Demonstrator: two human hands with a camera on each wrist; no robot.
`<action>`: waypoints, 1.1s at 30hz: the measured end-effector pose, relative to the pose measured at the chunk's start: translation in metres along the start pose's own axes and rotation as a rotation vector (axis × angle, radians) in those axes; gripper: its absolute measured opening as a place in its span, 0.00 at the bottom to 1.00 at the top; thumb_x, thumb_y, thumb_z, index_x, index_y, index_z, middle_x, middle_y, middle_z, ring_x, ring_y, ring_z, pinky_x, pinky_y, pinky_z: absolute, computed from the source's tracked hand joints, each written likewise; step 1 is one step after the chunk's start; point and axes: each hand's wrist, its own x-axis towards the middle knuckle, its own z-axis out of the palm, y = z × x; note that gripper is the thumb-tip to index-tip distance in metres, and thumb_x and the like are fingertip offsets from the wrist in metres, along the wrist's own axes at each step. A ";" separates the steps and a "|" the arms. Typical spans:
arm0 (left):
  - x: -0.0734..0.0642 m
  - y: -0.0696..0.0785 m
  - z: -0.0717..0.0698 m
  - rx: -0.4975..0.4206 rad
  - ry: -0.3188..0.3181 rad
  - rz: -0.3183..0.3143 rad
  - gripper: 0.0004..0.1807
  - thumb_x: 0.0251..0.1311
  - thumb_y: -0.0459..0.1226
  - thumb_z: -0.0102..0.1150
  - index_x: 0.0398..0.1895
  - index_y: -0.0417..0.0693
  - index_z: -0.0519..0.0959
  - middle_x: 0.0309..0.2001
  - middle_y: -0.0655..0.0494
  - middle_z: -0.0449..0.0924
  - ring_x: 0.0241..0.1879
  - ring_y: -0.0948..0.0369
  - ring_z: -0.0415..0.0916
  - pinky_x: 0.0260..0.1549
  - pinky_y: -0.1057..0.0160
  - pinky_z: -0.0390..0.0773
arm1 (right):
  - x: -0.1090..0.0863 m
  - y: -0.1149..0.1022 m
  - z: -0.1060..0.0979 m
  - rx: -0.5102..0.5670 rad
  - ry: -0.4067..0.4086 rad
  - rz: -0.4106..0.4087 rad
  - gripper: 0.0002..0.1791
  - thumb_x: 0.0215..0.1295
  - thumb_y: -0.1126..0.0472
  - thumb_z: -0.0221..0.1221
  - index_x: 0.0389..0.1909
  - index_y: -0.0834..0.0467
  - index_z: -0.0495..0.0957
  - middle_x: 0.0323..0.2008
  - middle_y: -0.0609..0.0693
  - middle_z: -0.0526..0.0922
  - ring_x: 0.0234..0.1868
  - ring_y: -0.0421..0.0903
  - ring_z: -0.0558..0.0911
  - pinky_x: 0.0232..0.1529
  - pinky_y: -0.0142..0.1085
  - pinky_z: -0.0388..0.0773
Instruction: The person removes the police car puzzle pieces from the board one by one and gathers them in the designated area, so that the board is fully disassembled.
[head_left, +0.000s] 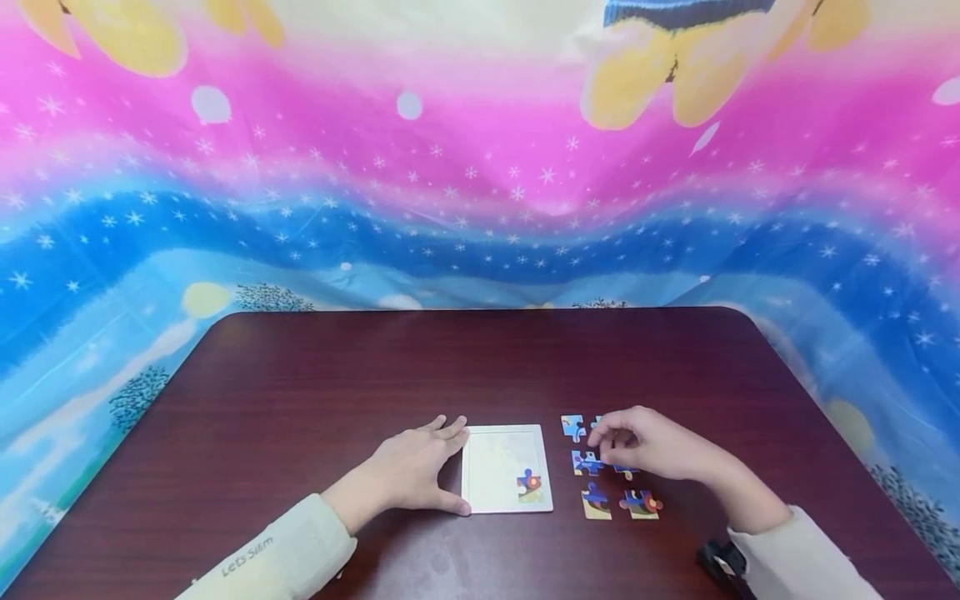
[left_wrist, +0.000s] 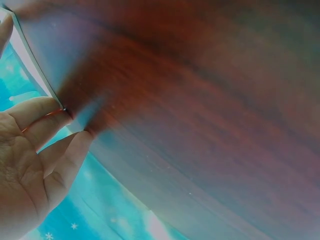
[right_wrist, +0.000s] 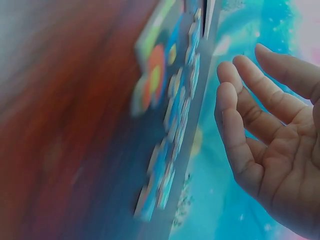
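A white square puzzle tray (head_left: 491, 467) lies flat on the table, with one jigsaw piece (head_left: 529, 486) in its lower right corner. My left hand (head_left: 416, 468) rests at the tray's left side, thumb at the near corner and fingertips at the far one. In the left wrist view, straight fingers (left_wrist: 52, 117) meet the tray edge. Over the loose pieces hovers my right hand (head_left: 660, 443), fingers loosely bent and nothing between them. Under and beside it lie a blue piece (head_left: 573, 427), another blue one (head_left: 583, 463), and partly hidden pieces. Nearer me are a yellow-bottomed piece (head_left: 597, 502) and a red-flowered piece (head_left: 642, 504).
The dark red-brown table (head_left: 300, 375) has rounded far corners. Behind it and along both sides hangs a pink and blue patterned cloth (head_left: 480, 192). A black strap-like object (head_left: 723, 560) is at the right sleeve.
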 end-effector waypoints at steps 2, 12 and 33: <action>0.000 0.000 0.000 0.000 -0.001 -0.002 0.55 0.44 0.68 0.68 0.72 0.45 0.68 0.75 0.51 0.63 0.74 0.48 0.61 0.62 0.45 0.74 | 0.009 -0.004 0.002 -0.015 -0.006 -0.005 0.08 0.66 0.66 0.61 0.44 0.61 0.83 0.32 0.46 0.84 0.30 0.35 0.78 0.34 0.30 0.79; 0.001 0.002 0.001 0.008 0.000 0.006 0.56 0.44 0.68 0.68 0.72 0.44 0.68 0.75 0.51 0.63 0.74 0.48 0.62 0.63 0.46 0.74 | 0.042 -0.022 0.021 -0.044 -0.033 -0.070 0.06 0.64 0.65 0.63 0.41 0.58 0.84 0.29 0.43 0.83 0.29 0.35 0.76 0.31 0.30 0.77; 0.002 -0.001 0.003 0.014 0.009 0.004 0.56 0.42 0.68 0.68 0.71 0.45 0.69 0.74 0.51 0.64 0.73 0.48 0.62 0.61 0.47 0.75 | 0.066 -0.039 0.048 -0.087 -0.127 -0.023 0.05 0.61 0.69 0.65 0.33 0.57 0.85 0.25 0.43 0.76 0.25 0.34 0.70 0.28 0.27 0.70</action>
